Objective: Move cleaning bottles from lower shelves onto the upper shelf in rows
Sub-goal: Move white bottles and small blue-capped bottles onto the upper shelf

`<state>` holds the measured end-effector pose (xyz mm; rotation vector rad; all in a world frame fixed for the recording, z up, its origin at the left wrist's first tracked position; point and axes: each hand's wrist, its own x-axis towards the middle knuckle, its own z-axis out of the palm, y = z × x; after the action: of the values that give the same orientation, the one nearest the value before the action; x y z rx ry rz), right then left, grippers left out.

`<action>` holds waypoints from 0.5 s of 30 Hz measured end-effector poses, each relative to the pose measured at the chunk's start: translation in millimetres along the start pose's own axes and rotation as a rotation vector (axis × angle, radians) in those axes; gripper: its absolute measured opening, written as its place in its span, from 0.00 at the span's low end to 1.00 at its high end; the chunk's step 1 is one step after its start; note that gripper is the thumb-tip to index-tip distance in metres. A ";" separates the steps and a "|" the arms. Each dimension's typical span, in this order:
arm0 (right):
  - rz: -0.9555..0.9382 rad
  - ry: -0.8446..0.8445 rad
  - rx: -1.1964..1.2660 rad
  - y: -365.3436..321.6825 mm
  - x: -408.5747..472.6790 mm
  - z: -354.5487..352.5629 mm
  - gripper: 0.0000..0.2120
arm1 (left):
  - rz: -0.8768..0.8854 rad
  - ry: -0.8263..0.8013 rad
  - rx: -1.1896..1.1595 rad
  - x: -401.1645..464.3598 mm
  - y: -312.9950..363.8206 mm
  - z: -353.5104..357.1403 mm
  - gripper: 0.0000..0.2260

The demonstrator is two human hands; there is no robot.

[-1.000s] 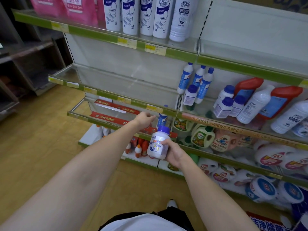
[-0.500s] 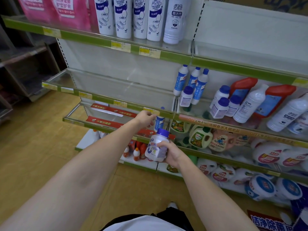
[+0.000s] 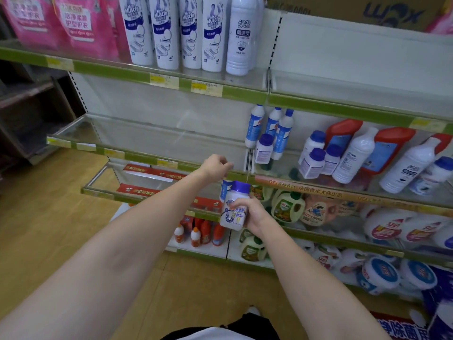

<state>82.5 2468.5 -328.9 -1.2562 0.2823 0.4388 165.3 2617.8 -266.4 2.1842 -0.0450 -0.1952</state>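
White plastic bottle with a purple cap [image 3: 234, 207] sits in my right hand [image 3: 253, 214], fingers wrapped round it, before the lower shelves. My left hand [image 3: 215, 166] hovers loosely curled, empty, at the shelf edge [image 3: 152, 158].

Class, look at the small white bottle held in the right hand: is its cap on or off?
On. The white bottle in the right hand carries its purple cap on top, covering the neck; how tightly it is screwed cannot be told.
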 end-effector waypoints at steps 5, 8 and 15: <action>-0.140 0.020 -0.021 -55.0 6.7 -1.7 0.32 | 0.168 0.034 0.018 11.5 45.7 -14.2 0.08; -0.245 0.019 -0.014 -98.8 6.2 -1.8 0.29 | 0.297 0.069 -0.011 20.2 83.6 -29.5 0.04; -0.464 0.063 -0.019 -222.1 5.0 5.7 0.31 | 0.445 0.229 -0.104 52.9 171.8 -72.9 0.05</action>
<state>190.5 2420.7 -140.7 -1.3086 0.0336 0.0038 235.8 2571.0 -91.8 2.0221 -0.3779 0.2967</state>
